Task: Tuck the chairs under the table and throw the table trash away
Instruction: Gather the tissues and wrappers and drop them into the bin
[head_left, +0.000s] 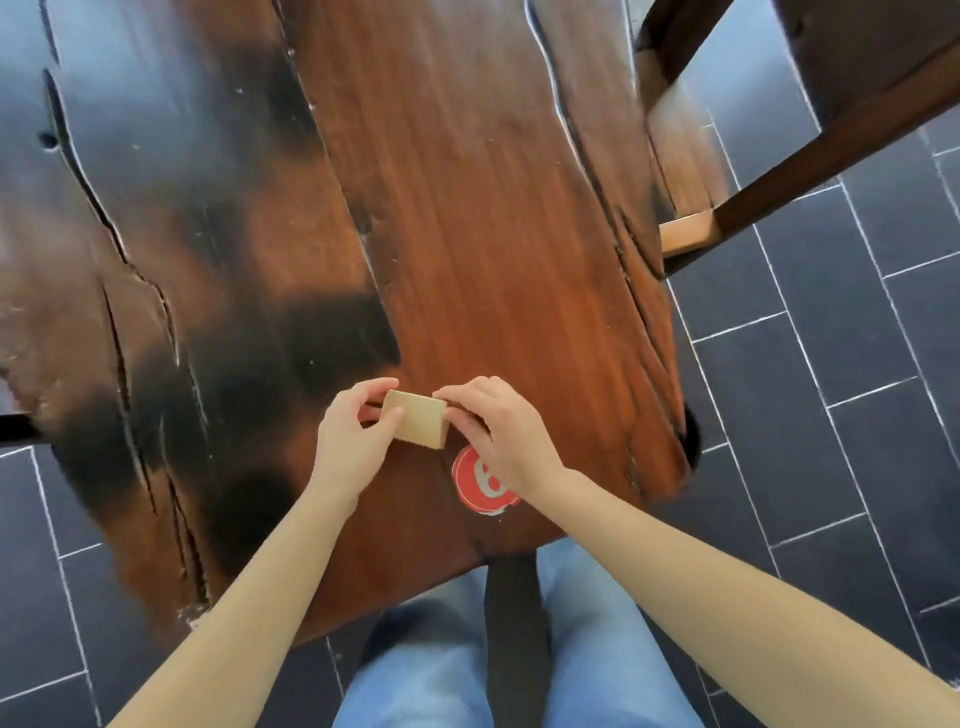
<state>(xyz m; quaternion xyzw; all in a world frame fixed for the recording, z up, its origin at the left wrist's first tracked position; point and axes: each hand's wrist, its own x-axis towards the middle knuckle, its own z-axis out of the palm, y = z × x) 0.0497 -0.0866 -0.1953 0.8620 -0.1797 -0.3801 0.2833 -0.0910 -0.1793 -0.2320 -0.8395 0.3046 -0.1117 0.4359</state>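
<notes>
A small tan cardboard piece (418, 418) is held just above the near end of the wooden table (493, 208). My left hand (353, 436) pinches its left edge and my right hand (498, 431) grips its right edge. A round red sticker or coaster with a white mark (475, 483) lies on the table under my right wrist, partly hidden. A dark wooden chair (831, 130) stands at the table's right side, at the top right, its seat partly under the table's edge.
The table has a rough, cracked live edge with dark burnt patches on the left (171, 260). Dark floor tiles (831, 415) surround it. My legs in blue jeans (597, 649) stand at the near end, with a dark table leg between them.
</notes>
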